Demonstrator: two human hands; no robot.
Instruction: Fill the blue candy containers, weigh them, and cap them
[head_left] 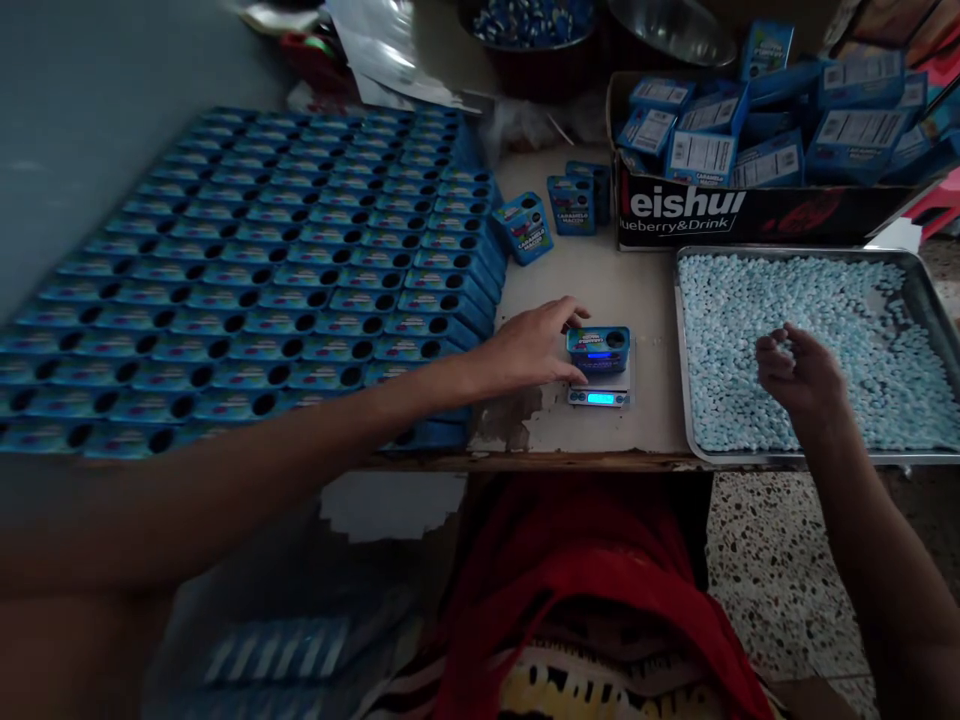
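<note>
A small blue candy box sits on a little digital scale with a lit display. My left hand reaches in from the left, its thumb and fingers spread around the near side of the box; whether they touch it is hard to tell. Over the metal tray of pale blue candies, my right hand is raised with its fingers curled together. Small pale candies seem to show at those fingertips.
Rows of blue boxes cover the table's left side. A few loose boxes stand behind the scale. A black carton of blue boxes is at the back right. A bowl of wrapped pieces sits at the back.
</note>
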